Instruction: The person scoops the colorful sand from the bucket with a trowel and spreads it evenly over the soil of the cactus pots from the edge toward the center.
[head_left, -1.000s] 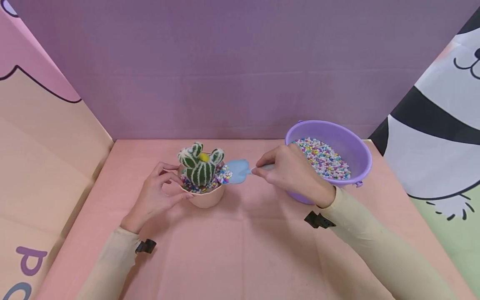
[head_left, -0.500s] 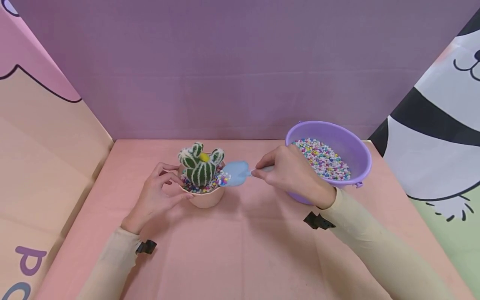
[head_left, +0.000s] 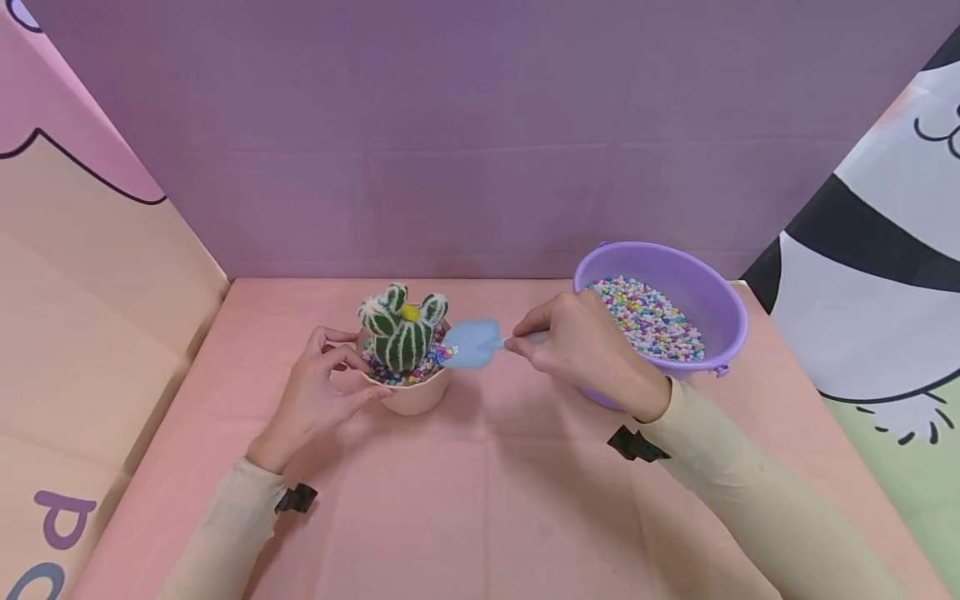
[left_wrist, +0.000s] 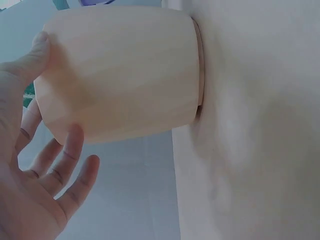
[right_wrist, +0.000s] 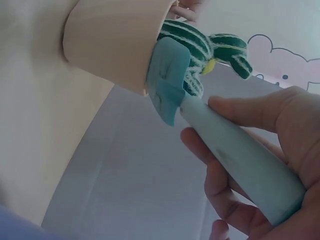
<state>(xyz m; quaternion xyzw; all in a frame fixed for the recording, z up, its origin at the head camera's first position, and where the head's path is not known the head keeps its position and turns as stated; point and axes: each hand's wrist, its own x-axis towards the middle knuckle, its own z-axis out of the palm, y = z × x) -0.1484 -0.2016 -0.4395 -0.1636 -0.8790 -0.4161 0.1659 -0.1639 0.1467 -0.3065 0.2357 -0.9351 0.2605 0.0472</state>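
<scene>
A small cream flowerpot holds a green-and-white fuzzy cactus with a yellow bloom, set among colourful pebbles. My left hand grips the pot's rim from the left; in the left wrist view, the thumb lies on one side of the pot wall and fingers touch the other. From the right, my right hand holds a light-blue trowel by its handle. The trowel's blade tilts over the pot's right rim, with a few pebbles at its tip. The pot's far side is hidden.
On the right stands a purple bucket, partly filled with multicoloured pebbles, close behind my right hand. A pink cloth covers the table. A purple wall rises at the back, with printed panels on both sides.
Pebbles have slid off the trowel blade into the pot, leaving only a few at the tip. Both hands stay almost in place.
</scene>
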